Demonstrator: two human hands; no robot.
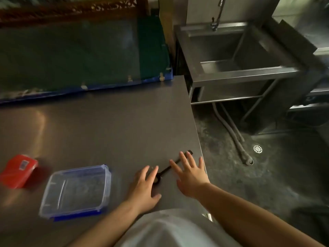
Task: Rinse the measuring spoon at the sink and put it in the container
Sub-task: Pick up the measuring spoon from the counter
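Observation:
A dark, thin measuring spoon [166, 169] lies flat on the steel counter [106, 125] near its right edge, bowl end toward me and handle pointing away to the right. My left hand [145, 188] rests over the bowl end, fingers spread. Over the handle lies my right hand [189, 175], its fingers also apart. Neither hand grips the spoon. A clear plastic container with blue rim clips [77, 191] sits empty to the left of my hands. The steel sink [236, 52] stands at the far right, with a faucet [216, 16] above it.
A red box [18, 171] lies left of the container. A large blue-edged tray with green contents [80, 56] fills the back of the counter. Right of the counter is a gap down to the floor, with hoses [236, 139] and a floor drain [257, 149].

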